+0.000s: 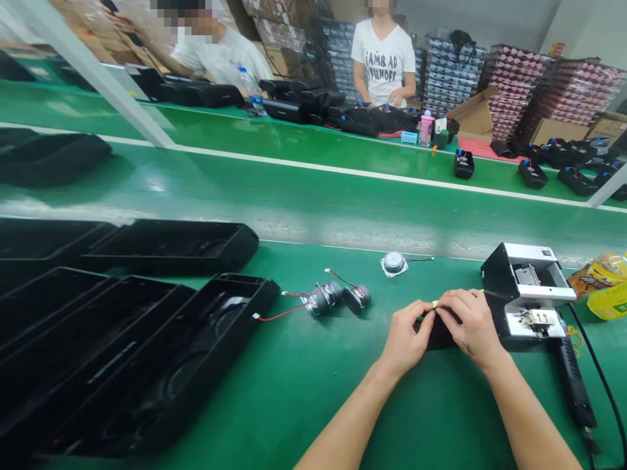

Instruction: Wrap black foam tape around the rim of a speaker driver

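Observation:
My left hand (407,336) and my right hand (470,326) meet over the green bench, left of a black-and-white bench machine (531,287). Both are closed, thumbs and fingertips pinching a thin black sheet (441,336) along its upper edge. A small pale yellow bit (435,305) shows between the fingertips; what it is I cannot tell. Much of the sheet is hidden by my hands. Beyond them, a loose speaker driver (394,262) lies with its red wire stretched right. Further left, several more speaker drivers (323,299) lie on their sides with wires and white plugs.
Open black speaker housings (196,365) fill the left side. A black-handled tool (573,378), a cable and yellow-labelled bottles (607,287) are at right. Behind runs a green conveyor (313,202), with housings, a pink bottle (426,128) and two people (385,59) on its far side.

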Tool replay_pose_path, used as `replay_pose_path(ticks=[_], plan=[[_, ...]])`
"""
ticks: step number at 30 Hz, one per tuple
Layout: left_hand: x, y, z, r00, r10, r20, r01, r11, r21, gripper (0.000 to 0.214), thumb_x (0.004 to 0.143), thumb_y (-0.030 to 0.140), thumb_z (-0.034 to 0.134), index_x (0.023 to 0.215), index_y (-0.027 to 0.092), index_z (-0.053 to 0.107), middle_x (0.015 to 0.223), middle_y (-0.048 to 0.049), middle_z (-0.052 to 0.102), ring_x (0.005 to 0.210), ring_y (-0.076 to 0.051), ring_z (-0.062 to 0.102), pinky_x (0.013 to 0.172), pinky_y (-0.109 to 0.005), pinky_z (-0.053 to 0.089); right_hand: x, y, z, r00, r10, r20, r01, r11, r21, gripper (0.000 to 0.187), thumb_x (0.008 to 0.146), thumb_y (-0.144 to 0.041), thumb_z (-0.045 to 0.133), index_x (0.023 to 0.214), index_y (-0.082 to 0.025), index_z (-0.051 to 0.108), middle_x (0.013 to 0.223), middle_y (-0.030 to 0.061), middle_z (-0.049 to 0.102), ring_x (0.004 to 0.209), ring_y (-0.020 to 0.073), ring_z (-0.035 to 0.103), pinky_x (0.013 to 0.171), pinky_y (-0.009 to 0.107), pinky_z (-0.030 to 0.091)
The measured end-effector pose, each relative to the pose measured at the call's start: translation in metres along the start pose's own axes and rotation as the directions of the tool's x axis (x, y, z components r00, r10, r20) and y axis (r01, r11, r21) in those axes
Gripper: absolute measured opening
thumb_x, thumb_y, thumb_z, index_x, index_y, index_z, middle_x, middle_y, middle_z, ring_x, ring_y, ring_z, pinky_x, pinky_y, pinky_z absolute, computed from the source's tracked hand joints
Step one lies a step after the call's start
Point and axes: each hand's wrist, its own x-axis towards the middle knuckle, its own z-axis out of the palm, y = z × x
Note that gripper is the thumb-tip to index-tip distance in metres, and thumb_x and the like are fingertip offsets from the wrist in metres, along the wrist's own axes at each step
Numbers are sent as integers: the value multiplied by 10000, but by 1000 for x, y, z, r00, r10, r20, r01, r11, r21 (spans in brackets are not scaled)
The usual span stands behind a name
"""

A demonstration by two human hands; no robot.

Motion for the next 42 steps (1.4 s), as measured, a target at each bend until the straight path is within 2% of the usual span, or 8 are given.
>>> replay_pose_path(ticks=[7, 12, 19, 24, 28, 32, 37, 42], plan=[[2, -13, 2, 988, -151, -26, 153, 981, 118, 252, 1002, 286, 502, 883, 181, 698, 789, -10, 722, 718, -154, 678, 651, -251, 530, -1, 3, -2, 981, 177, -82, -137, 924, 358, 86, 986, -230, 657, 901, -240, 662, 918, 38, 731, 893, 215, 700, 840, 385, 509], [6, -30, 0, 954, -254, -158, 292, 902, 317, 156, 1033, 288, 587, 965, 162, 650, 786, 12, 668, 708, -158, 656, 732, -327, 557, 9, 5, -19, 879, 380, -286, -112, 750, 652, 66, 1030, -294, 590, 975, -259, 600, 912, 22, 714, 889, 207, 703, 872, 415, 579], [12, -22, -14, 924, -270, -270, 379, 738, 559, 327, 1023, 124, 438, 1319, 145, 575, 1207, -158, 697, 1000, -258, 724, 864, -385, 561, 37, 0, -131, 677, 525, -516, 237, 508, 828, 235, 890, -381, 836, 886, -259, 634, 756, -88, 488, 660, 73, 533, 816, 257, 590], [34, -14, -14, 904, -331, -270, 423, 604, 675, 211, 1049, 231, 550, 1229, 157, 634, 1159, -88, 667, 879, -200, 683, 805, -383, 584, 13, -25, -191, 727, 544, -418, 277, 324, 904, 314, 744, -251, 975, 871, -263, 689, 602, -135, 367, 386, 28, 194, 375, 147, 348], [49, 0, 8, 903, -344, -257, 414, 542, 731, 219, 1031, 308, 632, 1194, 164, 655, 1307, -99, 626, 1032, -223, 665, 871, -408, 590, -25, -48, -177, 823, 488, -289, 84, 398, 913, 221, 890, -343, 852, 855, -282, 643, 574, -111, 350, 357, 60, 124, 305, 216, 199], [42, 20, 38, 940, -301, -158, 308, 555, 773, 312, 1012, 328, 642, 1272, 154, 644, 1506, -159, 525, 1295, -327, 557, 984, -475, 552, -68, -61, -139, 860, 496, -120, -78, 360, 930, 136, 999, -381, 708, 930, -286, 639, 624, -66, 450, 405, 82, 258, 354, 223, 202], [32, 31, 69, 957, -289, -27, 213, 637, 741, 522, 972, 383, 647, 1396, 85, 578, 1544, -294, 464, 1361, -466, 446, 1043, -625, 469, -115, -65, -100, 803, 596, 18, -172, 202, 964, 153, 991, -422, 706, 933, -285, 671, 668, -27, 514, 469, 87, 353, 397, 201, 205], [3, 56, 66, 950, -306, -56, 263, 695, 669, 661, 930, 392, 665, 1479, 54, 523, 1603, -342, 391, 1456, -545, 364, 1118, -736, 372, -135, -78, -88, 679, 643, 354, -563, 146, 814, 359, 845, -660, 780, 1037, -364, 713, 716, 24, 576, 537, 195, 552, 416, 309, 385]])
